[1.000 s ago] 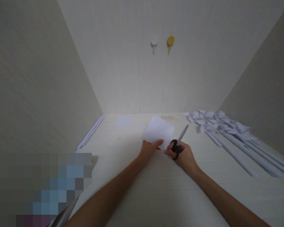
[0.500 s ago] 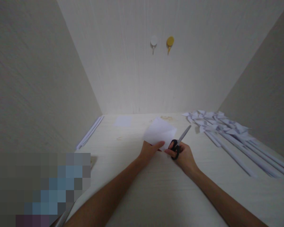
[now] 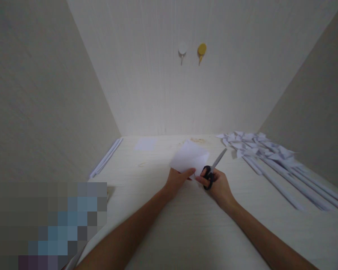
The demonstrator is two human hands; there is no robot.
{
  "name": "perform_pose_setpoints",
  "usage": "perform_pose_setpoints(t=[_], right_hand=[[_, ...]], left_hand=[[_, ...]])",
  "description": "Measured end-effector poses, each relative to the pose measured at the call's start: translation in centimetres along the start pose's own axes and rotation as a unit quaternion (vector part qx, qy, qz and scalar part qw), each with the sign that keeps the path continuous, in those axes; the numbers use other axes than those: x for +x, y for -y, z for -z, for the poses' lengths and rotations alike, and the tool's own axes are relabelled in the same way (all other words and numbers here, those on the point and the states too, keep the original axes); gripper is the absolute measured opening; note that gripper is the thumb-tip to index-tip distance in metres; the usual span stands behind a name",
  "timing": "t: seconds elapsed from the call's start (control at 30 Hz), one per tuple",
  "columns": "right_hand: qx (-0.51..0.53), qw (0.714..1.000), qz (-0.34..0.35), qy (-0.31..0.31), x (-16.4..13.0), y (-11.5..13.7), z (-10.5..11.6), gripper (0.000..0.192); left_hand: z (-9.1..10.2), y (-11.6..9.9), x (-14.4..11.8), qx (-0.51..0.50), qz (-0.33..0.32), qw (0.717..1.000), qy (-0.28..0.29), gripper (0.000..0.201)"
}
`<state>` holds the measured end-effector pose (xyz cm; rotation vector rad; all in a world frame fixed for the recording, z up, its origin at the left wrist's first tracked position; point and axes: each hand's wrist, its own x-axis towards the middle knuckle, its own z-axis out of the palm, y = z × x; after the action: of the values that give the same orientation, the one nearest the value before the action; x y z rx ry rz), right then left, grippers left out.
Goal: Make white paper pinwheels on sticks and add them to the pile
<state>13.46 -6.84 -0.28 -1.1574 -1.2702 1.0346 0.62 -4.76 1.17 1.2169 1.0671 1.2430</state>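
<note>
Paper [image 3: 190, 155] pinched in the left hand [image 3: 178, 180], right hand [image 3: 221, 186] grasping scissors [image 3: 215, 165] by the paper's edge, pinwheels [image 3: 246, 150] on the table [image 3: 169, 232] to the right, rolls [image 3: 107, 157] at left.

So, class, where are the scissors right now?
In the head view, the scissors are in the right hand, just right of the white sheet the left hand holds.

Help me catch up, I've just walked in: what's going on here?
A person's left hand grips a white paper sheet near its lower edge. The right hand holds black-handled scissors, blades pointing away from the person, fingertips close to the sheet's near corner. To the right lie folded paper shapes and long white sticks.
</note>
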Motion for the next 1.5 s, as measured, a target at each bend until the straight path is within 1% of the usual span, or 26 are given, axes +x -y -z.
perform_pose_setpoints(t=[0.47, 0.67, 0.8, 0.93, 1.07, 1.2, 1.37, 1.5], right_hand=[[-0.005, 1.000, 0.001, 0.000, -0.08, -0.36, 0.10, 0.026], [-0.015, 1.000, 0.010, -0.002, -0.09, -0.41, 0.11, 0.026], [-0.003, 1.000, 0.005, -0.001, -0.10, -0.36, 0.12, 0.028], [0.017, 1.000, -0.011, 0.005, -0.06, -0.20, 0.09, 0.028], [0.024, 1.000, -0.010, 0.005, -0.08, 0.00, 0.05, 0.029], [0.018, 1.000, -0.015, 0.001, -0.23, 0.15, 0.04, 0.030], [0.026, 1.000, -0.009, 0.006, -0.34, 0.15, 0.08, 0.032], [0.001, 1.000, -0.008, 0.001, -0.21, 0.16, 0.12, 0.031]], left_hand=[[-0.05, -0.17, -0.06, 0.005, 0.007, 1.000, -0.004, 0.020], [-0.12, -0.35, -0.16, 0.004, 0.006, 1.000, -0.008, 0.014], [-0.06, -0.17, -0.14, 0.013, 0.008, 1.000, -0.011, 0.011], [-0.03, 0.02, -0.09, 0.013, 0.012, 1.000, -0.010, 0.011], [-0.02, -0.02, -0.10, 0.019, 0.017, 1.000, -0.014, 0.011], [-0.03, -0.08, -0.13, 0.015, 0.016, 1.000, -0.012, 0.010], [-0.24, -0.25, -0.27, 0.007, 0.047, 0.999, -0.012, 0.016], [-0.32, -0.10, -0.19, -0.015, 0.049, 0.999, -0.017, 0.017]])
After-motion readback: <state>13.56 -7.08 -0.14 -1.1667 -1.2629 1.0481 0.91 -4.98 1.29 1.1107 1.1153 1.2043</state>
